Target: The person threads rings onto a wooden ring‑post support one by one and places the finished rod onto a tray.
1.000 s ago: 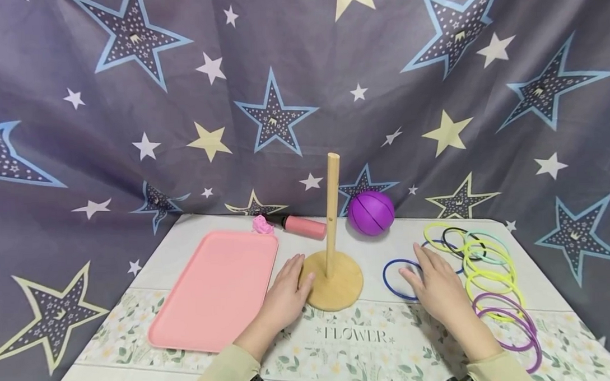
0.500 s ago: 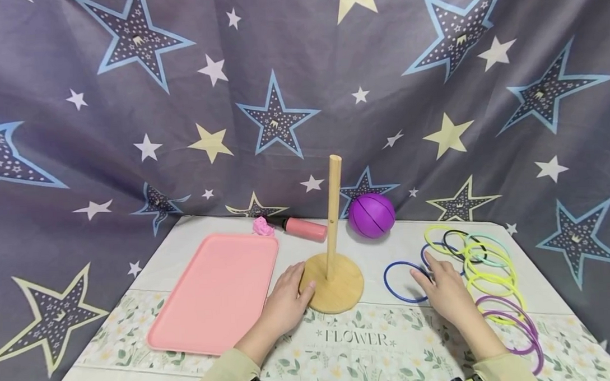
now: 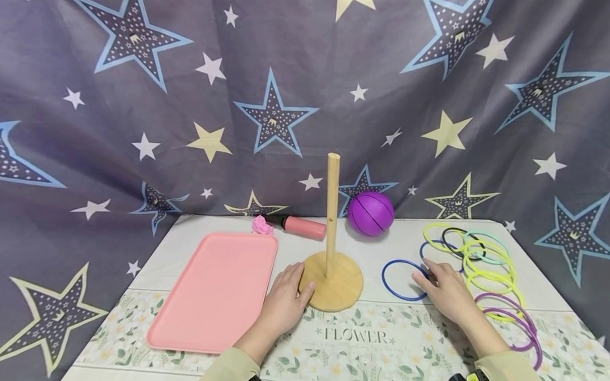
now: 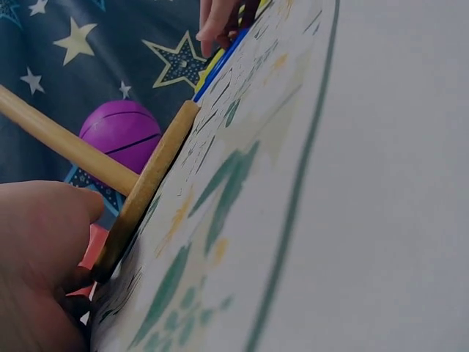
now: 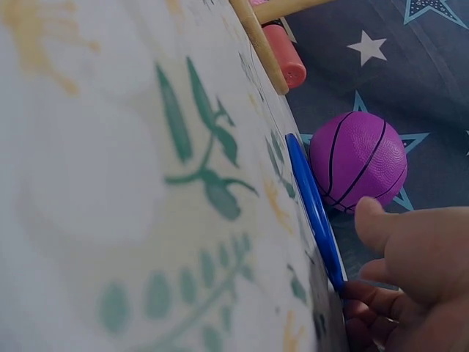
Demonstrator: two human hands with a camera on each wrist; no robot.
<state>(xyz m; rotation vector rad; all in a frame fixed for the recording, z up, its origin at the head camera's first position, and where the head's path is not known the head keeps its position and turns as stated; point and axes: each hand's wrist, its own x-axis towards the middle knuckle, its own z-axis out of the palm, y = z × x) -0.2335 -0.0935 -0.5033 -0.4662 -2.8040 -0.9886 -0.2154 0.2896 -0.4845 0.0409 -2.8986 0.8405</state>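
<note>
In the head view a round wooden base with an upright dowel [image 3: 331, 223] stands mid-table. My left hand [image 3: 286, 297] rests at the base's left edge, fingers along the rim and thumb at its front left. In the left wrist view the fingers [image 4: 77, 279] meet the rim of the base [image 4: 150, 183]. To the right, a blue ring [image 3: 389, 288] lies flat on the table. My right hand [image 3: 452, 292] is at its right side; in the right wrist view the fingertips are right at the ring [image 5: 315, 209], with the thumb [image 5: 374, 224] raised apart from them.
Yellow rings [image 3: 490, 282], purple rings [image 3: 529, 328], a black ring, a mint ring and another blue ring overlap at the right. A purple ball [image 3: 371, 213] sits at the back. A pink tray [image 3: 215, 294] lies left, with a pink-and-black pump [image 3: 306, 228] and small pink bundle [image 3: 262, 225] behind.
My right hand has shifted slightly right and lower, its fingers bending down to the right edge of the blue ring. The left hand stays at the base, settled slightly lower.
</note>
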